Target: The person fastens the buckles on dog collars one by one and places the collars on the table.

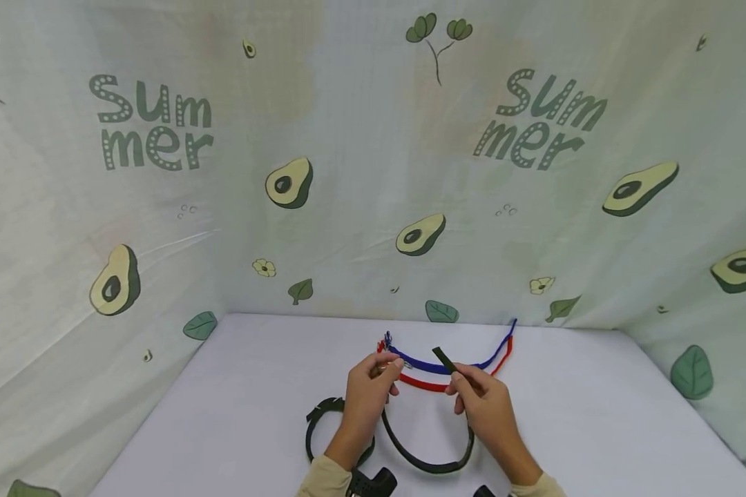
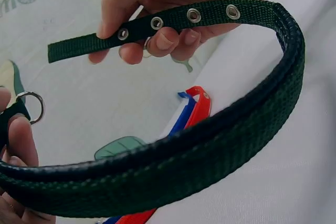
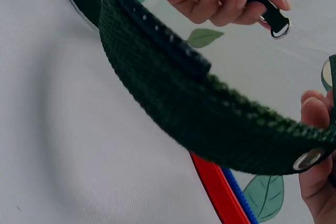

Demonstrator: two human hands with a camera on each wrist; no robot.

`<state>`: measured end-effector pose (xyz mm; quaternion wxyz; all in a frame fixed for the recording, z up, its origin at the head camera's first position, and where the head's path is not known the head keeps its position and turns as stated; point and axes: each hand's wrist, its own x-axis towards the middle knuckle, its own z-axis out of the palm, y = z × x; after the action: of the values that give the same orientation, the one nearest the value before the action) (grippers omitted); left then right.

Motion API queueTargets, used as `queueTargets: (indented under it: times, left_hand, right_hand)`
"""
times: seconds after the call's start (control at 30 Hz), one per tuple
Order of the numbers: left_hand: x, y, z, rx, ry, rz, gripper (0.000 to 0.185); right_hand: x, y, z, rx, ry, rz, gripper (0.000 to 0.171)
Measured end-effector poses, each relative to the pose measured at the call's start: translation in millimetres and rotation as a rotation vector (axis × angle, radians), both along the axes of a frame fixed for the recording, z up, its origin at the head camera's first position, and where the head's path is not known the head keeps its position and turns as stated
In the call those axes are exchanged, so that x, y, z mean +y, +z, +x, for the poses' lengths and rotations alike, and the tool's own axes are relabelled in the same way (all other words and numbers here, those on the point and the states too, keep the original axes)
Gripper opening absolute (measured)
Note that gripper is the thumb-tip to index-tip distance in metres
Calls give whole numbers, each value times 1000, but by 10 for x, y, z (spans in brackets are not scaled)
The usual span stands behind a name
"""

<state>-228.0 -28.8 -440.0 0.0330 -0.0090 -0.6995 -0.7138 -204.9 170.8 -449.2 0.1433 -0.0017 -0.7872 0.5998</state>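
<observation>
1. Hands share one dark green collar (image 1: 432, 461), raised just above the counter (image 1: 597, 414) so it sags in a loop between them.
2. Left hand (image 1: 367, 386) pinches the end with the metal ring (image 2: 32, 107), likely to steady the hardware.
3. Right hand (image 1: 481, 400) has its fingers curled round the eyelet end (image 2: 157, 24), the free tip sticking up.
4. Red collar (image 1: 432, 384) and blue collar (image 1: 435, 366) lie together on the counter just beyond the hands; a second dark collar (image 1: 313, 431) lies by the left wrist.
5. Buckle details stay hidden behind the left fingers; dark devices at the wrists are cut off by the head view's bottom edge.
</observation>
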Motion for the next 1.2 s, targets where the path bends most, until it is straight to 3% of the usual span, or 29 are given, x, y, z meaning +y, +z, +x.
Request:
queueTargets:
  times: [0.4, 0.6, 0.77, 1.2]
  left_hand:
    - [10, 2, 5, 25, -14, -16, 31]
    - [3, -18, 11, 12, -58, -60, 25]
    - [12, -48, 10, -4, -73, -89, 30]
    - [47, -31, 0, -7, -30, -70, 35]
  right_hand:
    - [-90, 36, 51, 84, 60, 14, 17]
    - [-121, 29, 86, 57, 52, 24, 17]
    - [-129, 31, 92, 38, 49, 39, 16]
    - [-148, -16, 86, 7, 69, 107, 17]
